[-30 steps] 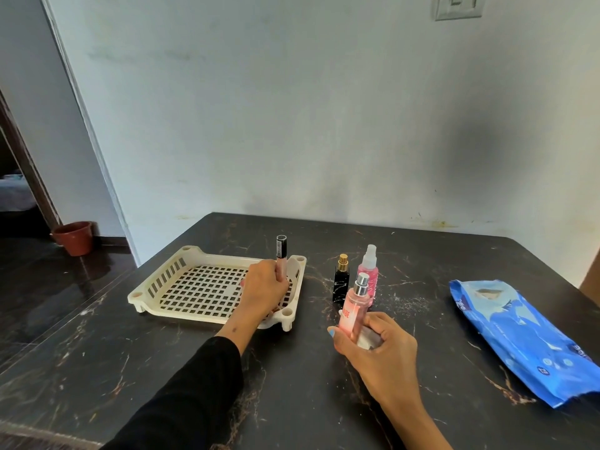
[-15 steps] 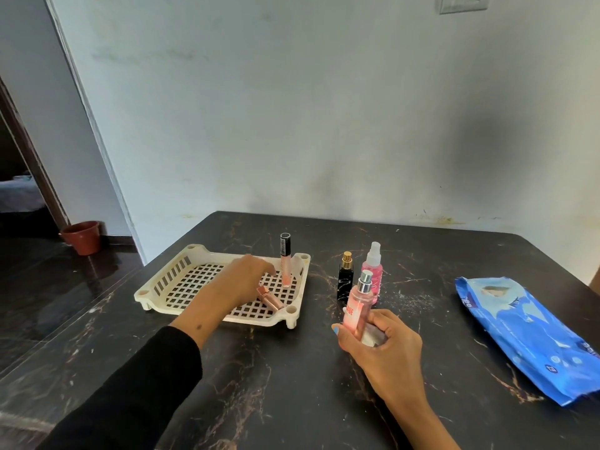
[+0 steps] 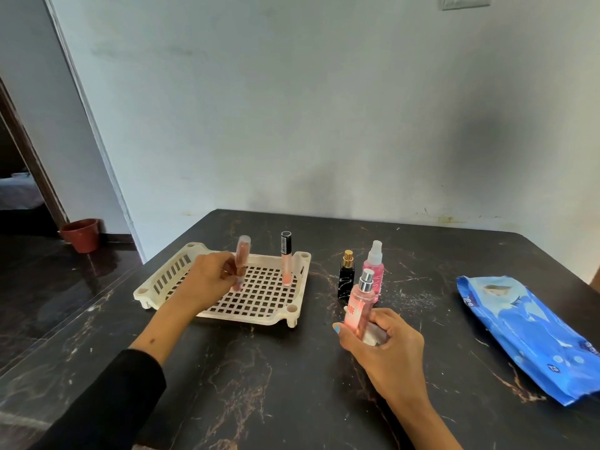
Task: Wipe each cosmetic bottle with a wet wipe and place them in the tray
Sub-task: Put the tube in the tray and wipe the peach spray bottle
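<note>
A cream lattice tray (image 3: 168, 280) sits on the dark marble table. Inside it a slim lip-gloss tube with a black cap (image 3: 286, 258) stands upright near the right wall. My left hand (image 3: 211, 280) is over the tray and pinches a second pinkish tube (image 3: 242, 259), holding it upright. My right hand (image 3: 383, 345) grips a peach spray bottle with a silver top (image 3: 359, 303) together with a crumpled white wet wipe (image 3: 373, 334). Behind it stand a small black bottle with a gold cap (image 3: 346, 280) and a pink spray bottle (image 3: 375, 271).
A blue pack of wet wipes (image 3: 532, 336) lies at the table's right side. The wall runs along the table's far edge. A terracotta pot (image 3: 81, 235) stands on the floor by the doorway at left.
My left hand let go of the black-capped tube, left standing in the tray, then picked up the pinkish tube that lay on the lattice and raised it upright. The right hand barely moved.
</note>
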